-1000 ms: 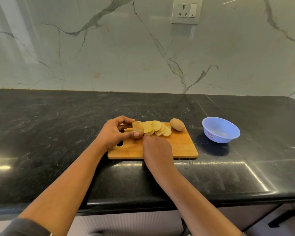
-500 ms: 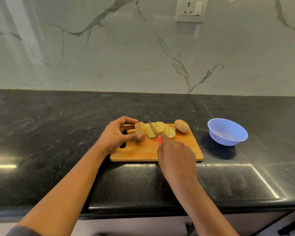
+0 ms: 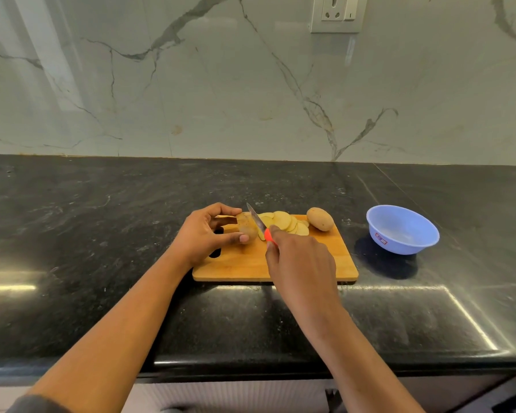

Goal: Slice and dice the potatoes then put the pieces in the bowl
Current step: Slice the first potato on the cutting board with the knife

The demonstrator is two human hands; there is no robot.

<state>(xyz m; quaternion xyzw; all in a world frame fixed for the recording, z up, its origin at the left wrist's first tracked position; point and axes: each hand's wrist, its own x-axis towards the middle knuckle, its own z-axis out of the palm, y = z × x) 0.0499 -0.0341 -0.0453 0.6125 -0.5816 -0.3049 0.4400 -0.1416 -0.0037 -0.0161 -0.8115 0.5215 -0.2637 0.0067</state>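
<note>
Knife (image 3: 258,220): blade, hidden behind the right hand (image 3: 301,257) one second ago, now shows in full and stands closer to the held potato piece (image 3: 247,227) than half a second ago. It slants up and away from the person, its tip beyond the far side of the piece and its flat just beside the cut face; whether it touches cannot be told. The red handle is gripped in the curled fingers of the right hand, with only its front end showing. Left hand (image 3: 204,234): pinches the potato piece, thumb on the near side and curled fingers over the far side, holding it on the left part of the cutting board (image 3: 325,260) above the handle slot. Potato piece: unpeeled, brown-skinned stub, cut face turned right. Slices (image 3: 283,222): pale yellow rounds, overlapping in a loose heap on the far edge of the board, just right of the blade. Whole potato (image 3: 320,219): uncut, lying at the far right corner of the board, touching or just beside the last slice. Cutting board: wooden, rectangular, long side toward the person, resting on the black stone countertop (image 3: 102,219). Bowl (image 3: 402,231): light blue plastic, upright, red and white label on its side, standing on the countertop right of the board and apart from it. Wall (image 3: 191,99): pale marble with grey veins, carrying a socket (image 3: 337,13) at the top. Sleeve (image 3: 36,405): dark, at the left forearm, bottom edge of view.
</note>
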